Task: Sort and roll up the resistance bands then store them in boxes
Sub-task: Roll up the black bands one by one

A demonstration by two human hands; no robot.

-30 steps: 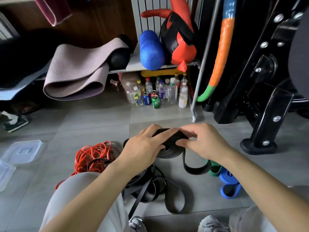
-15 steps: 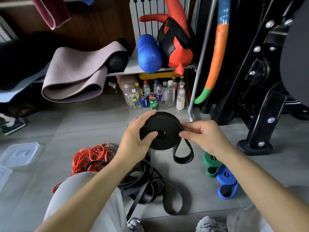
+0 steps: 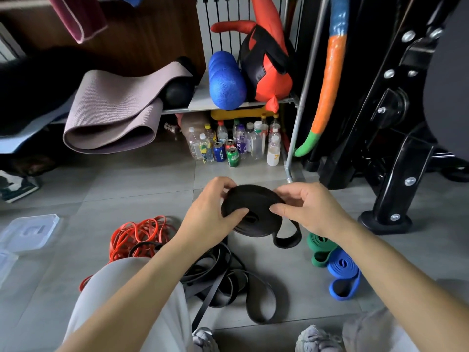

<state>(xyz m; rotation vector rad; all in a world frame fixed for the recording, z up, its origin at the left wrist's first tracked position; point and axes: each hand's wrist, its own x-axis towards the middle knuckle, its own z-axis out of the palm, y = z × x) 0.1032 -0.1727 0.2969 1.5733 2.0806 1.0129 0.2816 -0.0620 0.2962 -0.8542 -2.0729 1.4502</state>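
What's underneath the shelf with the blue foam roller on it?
Under the shelf, a cluster of plastic bottles with a blue Pepsi can and a green can stands on the floor. A yellow object behind them is mostly covered, so I cannot identify it.

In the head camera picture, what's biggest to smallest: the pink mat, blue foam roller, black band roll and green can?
1. pink mat
2. blue foam roller and black band roll look alike; the roll is nearer
3. green can
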